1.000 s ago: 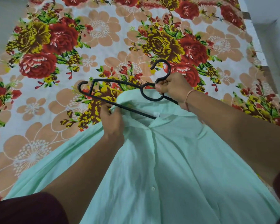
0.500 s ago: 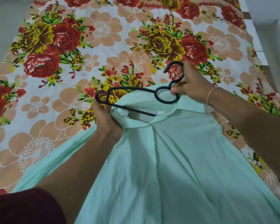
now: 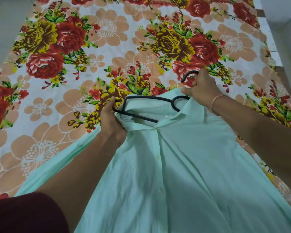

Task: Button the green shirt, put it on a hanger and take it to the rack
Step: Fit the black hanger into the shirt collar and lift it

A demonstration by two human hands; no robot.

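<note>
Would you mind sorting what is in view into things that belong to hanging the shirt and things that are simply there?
Part of the job:
- green shirt, buttoned at the front
- black hanger, partly inside the collar
- left hand, gripping the shirt's shoulder
- right hand, holding the hanger at its hook

Simply there:
- floral bedsheet under the shirt
- thread bracelet on the right wrist
</note>
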